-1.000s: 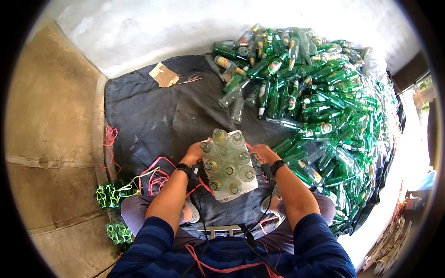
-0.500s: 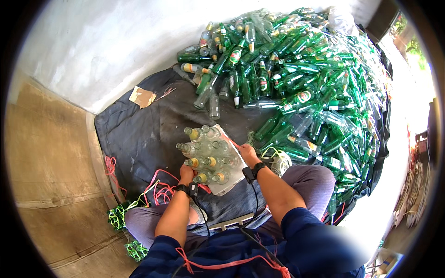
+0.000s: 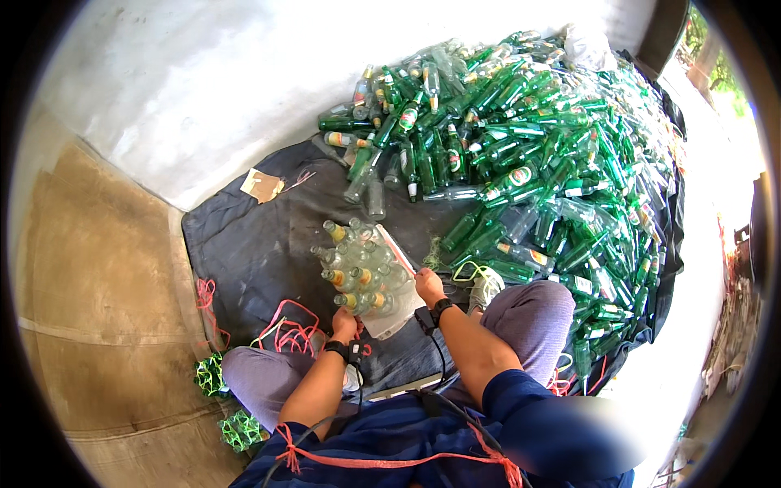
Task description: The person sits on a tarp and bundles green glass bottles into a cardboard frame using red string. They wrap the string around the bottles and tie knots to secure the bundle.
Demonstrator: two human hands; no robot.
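A tight group of clear glass bottles (image 3: 355,259) stands on a pale flat board (image 3: 399,307) in front of me. Some of their necks carry yellow labels. Red plastic strap (image 3: 396,249) runs along the right side of the group to my right hand (image 3: 429,286), whose fingers are closed on it. By the near left corner of the bottles, my left hand (image 3: 344,324) is closed too, with red strap showing beside it. The bottles hide part of the strap's path.
A large heap of mostly green bottles (image 3: 521,146) fills the far right of the dark sheet (image 3: 252,236). Loose red strap (image 3: 291,329) lies left of the bottles. Netlike green bundles (image 3: 242,431) sit by my left knee. A cardboard piece (image 3: 263,186) lies near the white wall (image 3: 171,106).
My right hand has drawn back a little toward me, now in a tighter fist with the strap. The view has shifted slightly. My left hand remains at the near corner of the bottles.
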